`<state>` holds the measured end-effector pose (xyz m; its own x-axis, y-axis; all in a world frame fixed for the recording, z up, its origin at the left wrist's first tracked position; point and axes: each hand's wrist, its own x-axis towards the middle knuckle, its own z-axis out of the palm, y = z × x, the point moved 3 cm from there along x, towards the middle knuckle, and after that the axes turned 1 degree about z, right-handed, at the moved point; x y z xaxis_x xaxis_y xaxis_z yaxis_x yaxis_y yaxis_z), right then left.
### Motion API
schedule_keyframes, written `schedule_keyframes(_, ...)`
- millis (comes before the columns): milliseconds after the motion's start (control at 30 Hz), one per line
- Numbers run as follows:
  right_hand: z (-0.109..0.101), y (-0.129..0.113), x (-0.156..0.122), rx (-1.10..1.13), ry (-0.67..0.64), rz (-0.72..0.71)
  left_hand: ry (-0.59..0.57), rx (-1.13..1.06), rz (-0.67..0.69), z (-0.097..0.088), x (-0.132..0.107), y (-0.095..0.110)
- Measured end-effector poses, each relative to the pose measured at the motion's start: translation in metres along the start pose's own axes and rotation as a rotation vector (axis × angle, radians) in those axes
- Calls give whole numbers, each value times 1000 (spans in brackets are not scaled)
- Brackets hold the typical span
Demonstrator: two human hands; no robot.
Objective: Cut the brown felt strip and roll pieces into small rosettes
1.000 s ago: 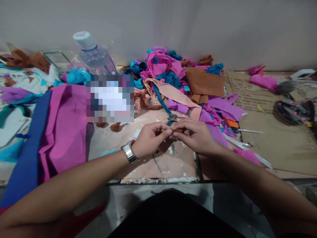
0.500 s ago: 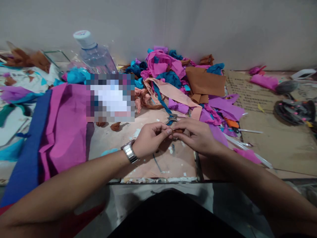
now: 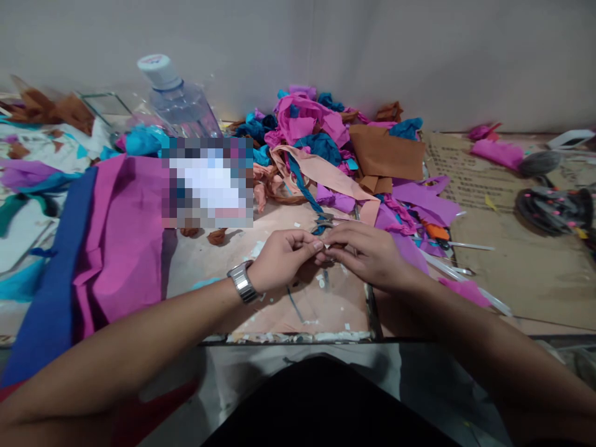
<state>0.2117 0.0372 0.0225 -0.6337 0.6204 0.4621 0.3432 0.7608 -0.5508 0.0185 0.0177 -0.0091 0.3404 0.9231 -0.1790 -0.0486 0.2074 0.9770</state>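
Over the work board, my left hand (image 3: 282, 261) and my right hand (image 3: 372, 251) meet fingertip to fingertip, both pinched closed. Something tiny and pale shows between the fingertips; its kind is too small to tell, and the fingers cover most of it. My left wrist wears a metal watch (image 3: 243, 282). Just beyond the fingers lies a pair of scissors (image 3: 331, 218), partly hidden by my right hand. A twisted dark blue paper strip (image 3: 302, 184) runs down to the scissors. Small crumpled brown paper pieces (image 3: 216, 236) rest farther left on the board (image 3: 321, 310).
A capped clear bottle (image 3: 184, 105) stands behind a blurred-out patch. Pink paper (image 3: 130, 230) and blue paper (image 3: 51, 267) hang over the left front edge. Crumpled coloured paper (image 3: 311, 118) is heaped at the back. Cardboard (image 3: 493, 248) and a black coiled thing (image 3: 554, 208) lie right.
Both hands stay in the same place with slight finger movement. A brown bit seen by my right fingers is now less visible, and a pale speck shows between the fingertips.
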Motion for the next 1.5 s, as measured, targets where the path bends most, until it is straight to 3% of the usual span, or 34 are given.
schedule_keyframes(367, 1, 1, -2, -17, 28, 26, -4, -93, -101, 5, -2, 1)
schedule_keyframes(633, -1, 2, -1, -65, 68, -66, 6, -93, -161, 5, -4, 5)
schedule_keyframes(1000, -1, 0, 0, -71, 75, 7, 2, -58, -96, 6, -4, 5)
schedule_keyframes(1500, -3, -2, 0, -92, 83, -40, -29, -109, -97, 7, -4, 4)
